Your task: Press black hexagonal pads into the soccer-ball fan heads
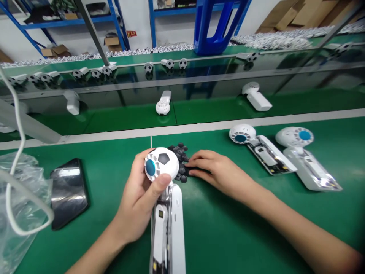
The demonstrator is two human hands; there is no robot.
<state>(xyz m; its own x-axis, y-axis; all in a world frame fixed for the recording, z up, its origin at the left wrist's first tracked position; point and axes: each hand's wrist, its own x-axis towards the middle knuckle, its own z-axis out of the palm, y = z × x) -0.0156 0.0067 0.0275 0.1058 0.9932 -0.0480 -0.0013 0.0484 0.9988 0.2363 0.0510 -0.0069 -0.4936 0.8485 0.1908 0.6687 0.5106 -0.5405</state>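
Note:
My left hand is wrapped round the round head of a white handheld fan with a blue centre and a black pentagon patch; its open handle points toward me. My right hand rests on the green mat, fingers pinched together at a small pile of black pentagon pieces just behind the fan's head. What the fingertips hold is too small to make out.
Two more open white fans lie to the right. A black phone and a clear plastic bag with a white cable lie at left. Behind runs a conveyor carrying fans.

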